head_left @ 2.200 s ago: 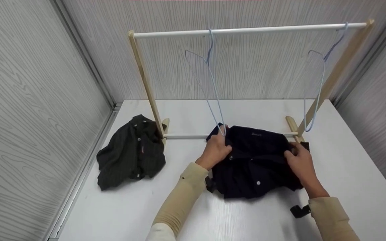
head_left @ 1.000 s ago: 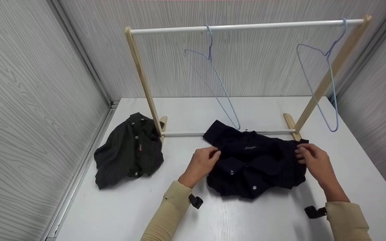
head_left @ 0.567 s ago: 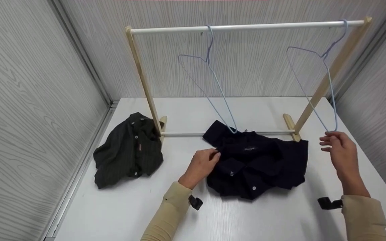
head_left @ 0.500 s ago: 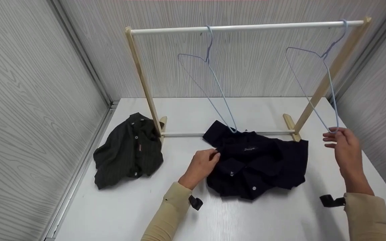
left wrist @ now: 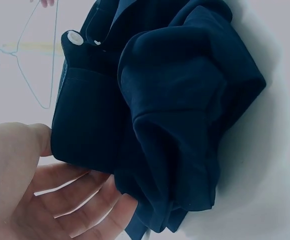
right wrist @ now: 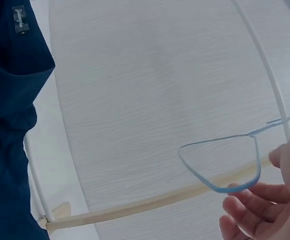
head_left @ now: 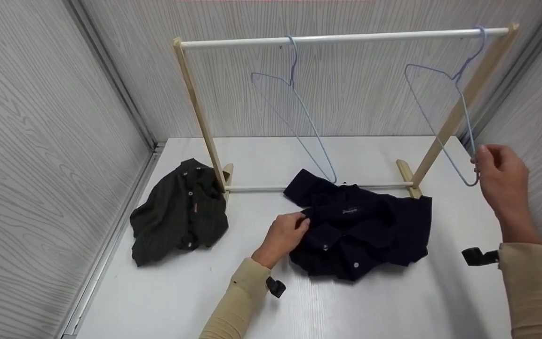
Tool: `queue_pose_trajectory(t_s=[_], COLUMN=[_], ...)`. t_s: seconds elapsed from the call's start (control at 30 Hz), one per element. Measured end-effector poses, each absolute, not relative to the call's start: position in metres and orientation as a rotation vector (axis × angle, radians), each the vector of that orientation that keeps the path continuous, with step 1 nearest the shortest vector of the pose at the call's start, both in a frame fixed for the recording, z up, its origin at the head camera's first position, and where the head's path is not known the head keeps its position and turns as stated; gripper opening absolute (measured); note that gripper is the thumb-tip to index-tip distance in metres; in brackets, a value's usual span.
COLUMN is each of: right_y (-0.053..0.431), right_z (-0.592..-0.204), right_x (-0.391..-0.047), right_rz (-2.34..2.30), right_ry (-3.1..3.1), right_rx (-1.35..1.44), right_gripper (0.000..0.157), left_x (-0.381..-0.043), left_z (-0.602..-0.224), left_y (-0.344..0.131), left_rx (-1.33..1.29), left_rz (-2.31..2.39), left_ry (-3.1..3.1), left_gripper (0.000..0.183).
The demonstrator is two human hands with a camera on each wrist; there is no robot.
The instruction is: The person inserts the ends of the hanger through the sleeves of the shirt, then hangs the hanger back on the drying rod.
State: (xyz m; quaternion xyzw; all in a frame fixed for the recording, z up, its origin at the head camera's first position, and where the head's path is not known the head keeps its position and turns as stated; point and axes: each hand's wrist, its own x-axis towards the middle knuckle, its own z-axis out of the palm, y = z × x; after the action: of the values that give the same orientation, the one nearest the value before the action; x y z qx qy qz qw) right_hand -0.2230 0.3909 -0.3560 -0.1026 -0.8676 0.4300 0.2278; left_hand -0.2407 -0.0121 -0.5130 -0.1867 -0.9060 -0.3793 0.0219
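Observation:
A dark navy shirt [head_left: 370, 230] lies crumpled on the table in front of a clothes rack. My left hand [head_left: 282, 235] pinches its collar edge at the left; the left wrist view has the thumb above the cloth and the fingers [left wrist: 80, 192] beneath it. At the right end of the rack hangs a thin blue wire hanger [head_left: 440, 141]. My right hand [head_left: 504, 176] holds the near end of this hanger, fingers curled at its side. In the right wrist view the fingers [right wrist: 255, 200] touch the hanger's lower bend.
Another blue hanger [head_left: 315, 132] hangs mid-rail. The rack has a white rail [head_left: 370, 36] and wooden posts [head_left: 200, 113]. A dark green shirt [head_left: 177, 216] is heaped at its left foot. Grey wood-patterned walls [head_left: 50, 165] close in the white table [head_left: 167, 301].
My right hand has let go of the navy shirt and moved right and up to the right hanger, which has turned. My left hand has shifted down along the shirt's left side.

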Motion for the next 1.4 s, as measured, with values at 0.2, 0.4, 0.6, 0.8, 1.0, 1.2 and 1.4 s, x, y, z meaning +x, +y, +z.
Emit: queue_pose_trajectory(t_s=[0.2,0.4,0.6,0.8,1.0,1.2,1.4], right_y=[0.380,0.362,0.360,0.365,0.368,0.365,0.365], right_z=[-0.349,-0.345,-0.344,-0.333,-0.322,-0.318,-0.319], right_x=[-0.232,-0.242,-0.240,-0.237,-0.240,-0.242,-0.241], right_rz=[1.322,1.391,1.190,1.057,1.004,0.883,0.883], right_ry=[-2.390,-2.386,-2.436,-2.583,-2.640,-2.670,-2.654], right_rx=[-0.132,-0.022,-0.057,-0.050,-0.011,-0.023,-0.057], right_gripper=[0.026,0.020,0.038,0.042,0.039,0.034,0.036], left_x=[-0.238,-0.237,-0.236,-0.237,-0.237,-0.237,-0.237], left_z=[-0.513,-0.516,-0.517,-0.514,-0.511,-0.511,-0.511], left_y=[-0.013,-0.011,-0.012,-0.014,-0.015,-0.016,-0.016], left_rx=[-0.574,-0.569,-0.567,-0.545,-0.547,-0.553,-0.558], left_rz=[-1.128,-1.113,-1.107,-1.111,-1.152,-1.200,-1.157], left_ry=[-2.848,-2.840,-2.850,-2.866,-2.871,-2.881,-2.885], left_gripper=[0.026,0.025,0.027,0.028,0.034,0.036,0.036])
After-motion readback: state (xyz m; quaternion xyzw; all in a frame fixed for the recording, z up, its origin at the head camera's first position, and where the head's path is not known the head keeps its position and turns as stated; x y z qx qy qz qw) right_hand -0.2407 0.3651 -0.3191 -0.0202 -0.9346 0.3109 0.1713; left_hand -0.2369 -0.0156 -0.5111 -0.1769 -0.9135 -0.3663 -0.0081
